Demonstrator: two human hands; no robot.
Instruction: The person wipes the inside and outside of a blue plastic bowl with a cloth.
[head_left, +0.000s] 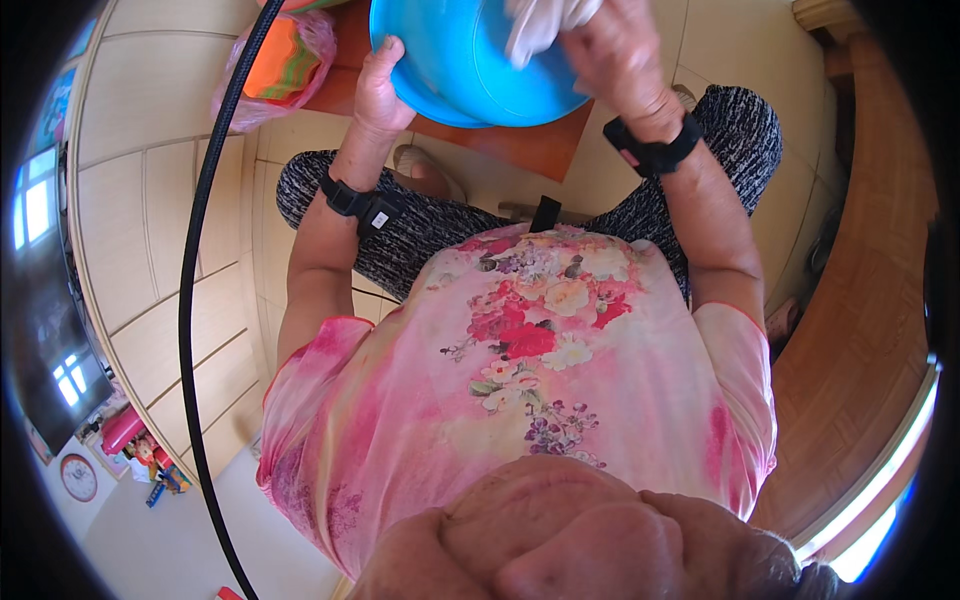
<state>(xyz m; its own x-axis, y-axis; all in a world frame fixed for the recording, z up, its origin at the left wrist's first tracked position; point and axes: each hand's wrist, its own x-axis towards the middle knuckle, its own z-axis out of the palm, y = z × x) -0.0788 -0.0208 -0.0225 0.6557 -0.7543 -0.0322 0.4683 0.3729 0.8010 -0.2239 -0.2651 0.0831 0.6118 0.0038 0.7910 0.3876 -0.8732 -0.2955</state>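
Observation:
A blue plastic basin (442, 60) is tilted at the top of the view, partly cut off by the picture's edge. My left hand (385, 88) grips its rim from the left, thumb uppermost. In my right hand (619, 56), blurred, is a bunched pale cloth (551, 22) held over the basin's blue surface. Whether the cloth touches that surface, I cannot tell. Each wrist wears a black strap with a small device.
Below the basin lies an orange-red mat (551, 146) on the tiled floor. A pink plastic bag (319, 49) holding orange and green wavy-edged things is beside pale cabinets (124, 97) at left. A black cable (196, 225) crosses the left side; wooden furniture (847, 360) stands at right.

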